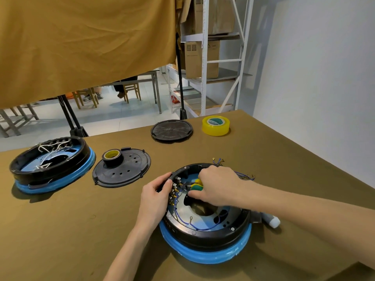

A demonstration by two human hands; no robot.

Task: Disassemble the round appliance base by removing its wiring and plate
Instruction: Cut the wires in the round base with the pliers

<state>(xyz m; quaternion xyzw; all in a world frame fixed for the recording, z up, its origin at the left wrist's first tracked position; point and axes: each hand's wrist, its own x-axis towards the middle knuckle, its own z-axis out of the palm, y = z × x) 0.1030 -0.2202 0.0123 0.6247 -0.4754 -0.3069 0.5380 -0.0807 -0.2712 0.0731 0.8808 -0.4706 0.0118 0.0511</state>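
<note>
Round appliance base sits near centre-right on the olive table, open side up, black shell on a blue ring. Blue wires loop across its metal floor, one ending in a ring terminal. Left hand grips the base's left rim beside the terminal row, fingers curled over the edge. Right hand reaches in from the right, clamped on the yellow-green handles of pliers, tips pointing at the terminals; can't tell whether they touch. Loose blue wires lie on the table just beyond the base. A white cylinder pokes out under the right forearm.

Further left: black perforated plate with a black tape roll on it, then a second base with white wiring inside. Far: another black round plate, yellow tape roll right of it
</note>
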